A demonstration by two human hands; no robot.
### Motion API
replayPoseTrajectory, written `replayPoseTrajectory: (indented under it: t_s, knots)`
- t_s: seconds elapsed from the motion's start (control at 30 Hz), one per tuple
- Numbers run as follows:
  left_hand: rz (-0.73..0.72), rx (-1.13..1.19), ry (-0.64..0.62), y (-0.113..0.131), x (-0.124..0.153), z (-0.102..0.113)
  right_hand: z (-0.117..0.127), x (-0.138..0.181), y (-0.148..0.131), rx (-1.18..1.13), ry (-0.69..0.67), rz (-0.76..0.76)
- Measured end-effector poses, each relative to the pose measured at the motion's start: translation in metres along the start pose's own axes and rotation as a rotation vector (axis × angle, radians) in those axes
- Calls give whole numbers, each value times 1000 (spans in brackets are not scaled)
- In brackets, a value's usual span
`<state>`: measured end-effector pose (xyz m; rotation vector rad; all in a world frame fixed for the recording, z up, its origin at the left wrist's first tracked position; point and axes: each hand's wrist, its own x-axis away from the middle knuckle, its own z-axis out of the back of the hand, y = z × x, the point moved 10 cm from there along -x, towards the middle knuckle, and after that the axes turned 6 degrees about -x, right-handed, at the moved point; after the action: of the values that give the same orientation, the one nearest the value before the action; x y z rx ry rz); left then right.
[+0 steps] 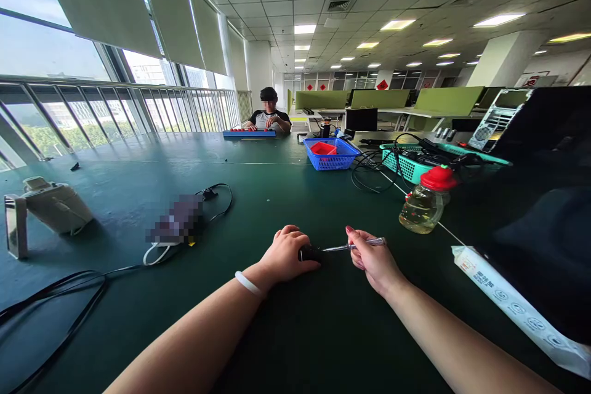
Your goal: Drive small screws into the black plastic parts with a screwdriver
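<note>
My left hand (pixel 287 253) is closed around a small black object (pixel 312 253) resting on the dark green table (pixel 258 320). Its kind I cannot make out, since my fingers cover much of it. My right hand (pixel 373 258) grips a screwdriver (pixel 339 249) with a thin metal shaft and a clear-looking handle. The shaft points left, and its tip meets or lies very near the black object's right side. A white band circles my left wrist.
A bottle with a red lid (pixel 425 203) stands right of my right hand, near a long white packet (pixel 517 308). Farther back are a blue basket (pixel 332 162) and a teal basket (pixel 406 166) with cables. A pouch (pixel 58 206) stands left; a person (pixel 268 116) sits opposite.
</note>
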<state>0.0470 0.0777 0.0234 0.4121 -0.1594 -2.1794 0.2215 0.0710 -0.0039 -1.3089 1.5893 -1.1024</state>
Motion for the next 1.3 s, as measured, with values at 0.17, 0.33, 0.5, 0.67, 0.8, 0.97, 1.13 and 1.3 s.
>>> replayPoseTrajectory:
  t_s: [0.17,0.33,0.5,0.67,0.8,0.97,1.13,1.3]
  knots:
    - [-2,7,3,0,0,0,-2,3,-6,-37,3,24]
    - [2,19,-15,-1,-2,-2,-5,5,-9,-48,-16,40]
    - [3,13,-14,-1,-2,-2,-8,5,-10,-30,-44,50]
    - [1,10,-17,0,-1,-1,-7,5,-11,-3,-26,57]
    - [-6,13,-10,1,-1,0,-8,7,-15,56,-36,88]
    - [-1,9,-8,0,-1,-1,-12,9,-17,48,-89,74]
    - [-9,14,6,-1,-1,0,-9,7,-14,25,-78,52]
    - [-8,17,7,-2,-2,0,-8,5,-10,-8,-81,47]
